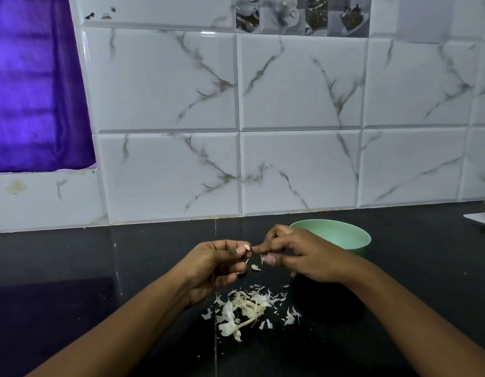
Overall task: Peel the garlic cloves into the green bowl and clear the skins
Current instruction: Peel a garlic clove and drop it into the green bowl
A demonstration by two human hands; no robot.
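At the far left we are seeing a purple curtain hanging beside a white marble-veined tiled wall, which is running across the whole back of the scene. Below it a black countertop is stretching toward us, glossy and catching reflections.

Moving right, the left hand is hovering above the middle of the counter with its palm turned inward. Its fingers are curling in, and its thumb and forefinger are pinching a small pale garlic clove at their tips. Just under the clove a loose flake of skin is showing between the two hands. We cannot tell whether it is lying on the counter or dropping through the air.

Nearer to us, below the hands, a pile of skins is lying scattered on the counter, white papery scraps with a thin stalk among them.

Right of the clove, the right hand is meeting the left one. Its forefinger tip is touching the clove, and forefinger and thumb are nipping a shred of skin, with the other fingers bending loosely behind.

Just beyond the right hand the green bowl is standing upright on the counter, with the hand covering its near left rim. We cannot tell what is lying inside it. At the far right edge a white plate is poking into view, well apart from the bowl.
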